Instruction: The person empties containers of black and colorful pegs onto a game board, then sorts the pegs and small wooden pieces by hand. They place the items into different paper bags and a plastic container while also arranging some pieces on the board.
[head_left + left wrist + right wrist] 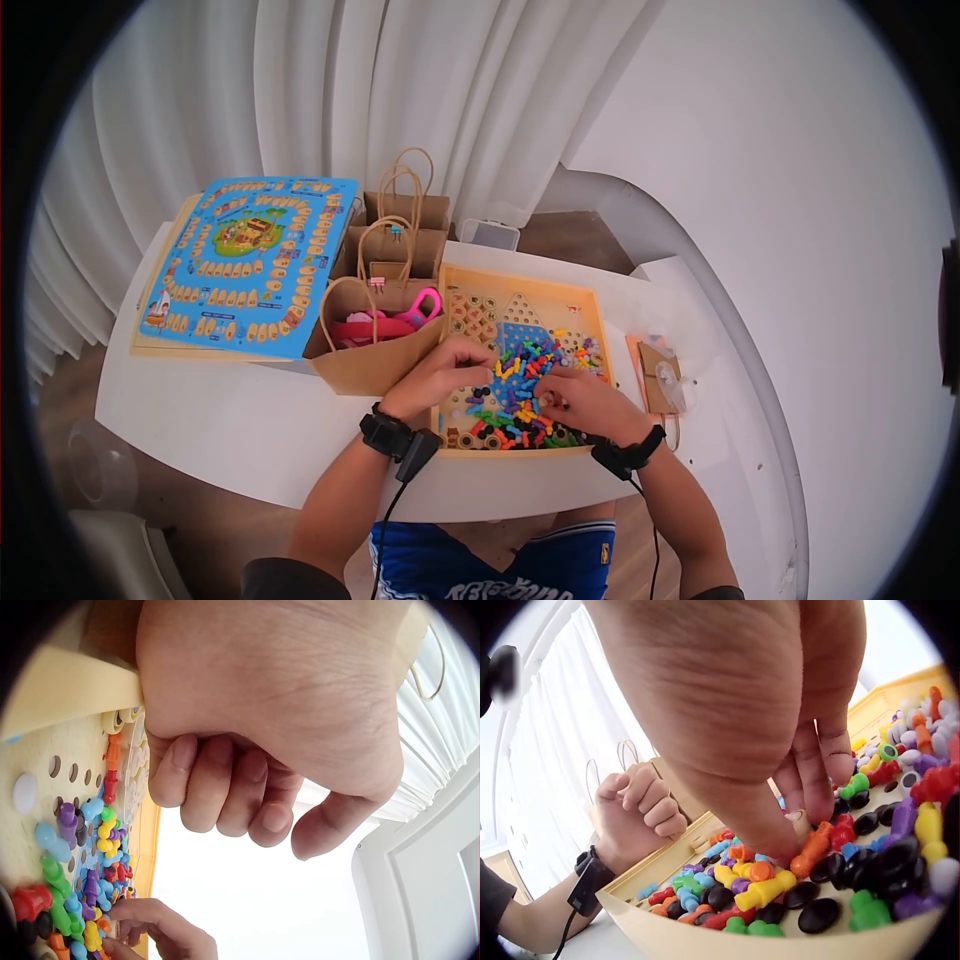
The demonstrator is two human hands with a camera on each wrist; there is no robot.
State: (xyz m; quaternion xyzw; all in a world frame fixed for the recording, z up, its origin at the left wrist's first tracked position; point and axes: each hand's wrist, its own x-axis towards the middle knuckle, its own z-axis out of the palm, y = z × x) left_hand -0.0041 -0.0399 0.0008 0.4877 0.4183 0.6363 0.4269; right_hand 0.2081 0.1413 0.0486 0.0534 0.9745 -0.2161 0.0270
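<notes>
A shallow wooden tray (520, 453) holds a jumble of coloured plastic pegs (766, 891), glossy black stones (819, 916) and round wooden discs (472, 318). My right hand (600, 408) reaches down into the pile. Between its thumb and fingertips it pinches a small pale wooden disc (801, 823), mostly hidden by the fingers. Over the tray's left side, my left hand (450, 375) is raised above the pieces. Its fingers curl in toward the palm, the thumb lies close to the index finger, and no piece shows in them. A blue star-patterned board area (520, 335) shows under the pegs.
Left of the tray stand brown paper bags (375, 365), the nearest holding pink-handled scissors (428, 303). A blue game board (250, 265) lies at the table's left. Right of the tray are a small brown packet (660, 378) and clear plastic wrapping (672, 320).
</notes>
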